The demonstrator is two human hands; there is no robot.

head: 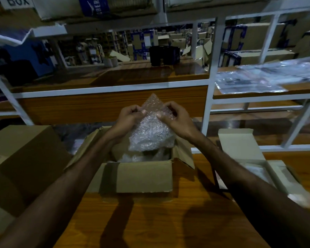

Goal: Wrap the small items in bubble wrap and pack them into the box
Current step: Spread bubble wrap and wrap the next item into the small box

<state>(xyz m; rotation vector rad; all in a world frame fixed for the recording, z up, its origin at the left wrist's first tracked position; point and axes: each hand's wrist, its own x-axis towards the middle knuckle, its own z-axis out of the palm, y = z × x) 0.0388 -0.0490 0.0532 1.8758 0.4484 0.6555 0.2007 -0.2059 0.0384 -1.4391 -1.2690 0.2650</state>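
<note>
Bubble wrap: clear, crinkled sheet of bubble wrap (pixel 151 127) raised above the open box, its top corner pointing up; whether an item is inside it cannot be told.
Left hand: left hand (pixel 129 119) curled shut, thumb and fingers pinching the sheet's upper left edge.
Right hand: right hand (pixel 175 119) likewise closed, pinching the upper right edge; the two hands sit near each other with the sheet hanging between them.
Packing box: brown corrugated cardboard box (pixel 143 178) directly under the hands, flaps spread open, pale wrapped material lying in its bottom.
Desk: glossy orange-brown wooden desk (pixel 150 221) carrying the box; both forearms cast shadows across it.
Left neighbour: large closed plain cardboard carton (pixel 25 158) just beside the open box.
Right neighbour: flat white-lined cardboard mailer (pixel 249 158), lid standing up, near the right forearm.
Shelving: white metal-framed shelf rack (pixel 211 83) behind the desk, holding clear plastic bags (pixel 261 77) on the right.
</note>
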